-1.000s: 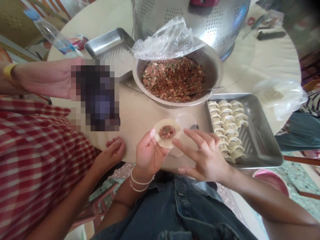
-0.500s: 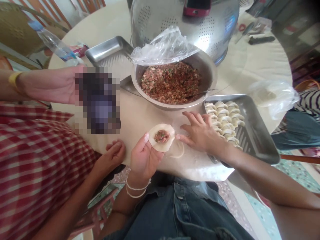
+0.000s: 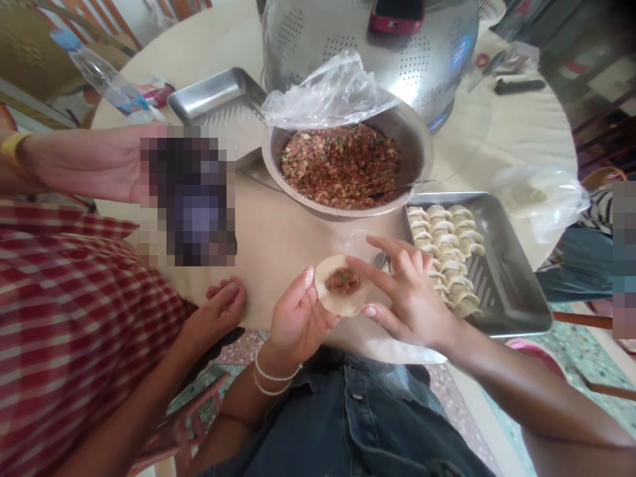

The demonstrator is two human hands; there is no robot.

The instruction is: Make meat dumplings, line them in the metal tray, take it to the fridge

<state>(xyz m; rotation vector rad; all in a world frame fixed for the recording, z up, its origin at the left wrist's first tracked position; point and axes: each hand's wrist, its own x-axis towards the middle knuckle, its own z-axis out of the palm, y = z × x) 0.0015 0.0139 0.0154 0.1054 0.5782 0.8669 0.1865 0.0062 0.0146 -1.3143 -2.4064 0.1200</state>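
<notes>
Since the earlier frame, the bare right hand [image 3: 415,298] is being brought to a round, pale dough wrapper [image 3: 342,307], its spread fingers gripping nothing, the forefinger apparently being laid on the upper edge. From the lower left, the wrapper is being held open by the bare left hand [image 3: 301,317], reddish minced filling [image 3: 342,281] being carried centrally. Probably the edge is being readied, folding next being called for. Rightward, pale crescent dumplings [image 3: 448,253] are being held by a grey rectangular metal tray [image 3: 514,285].
</notes>
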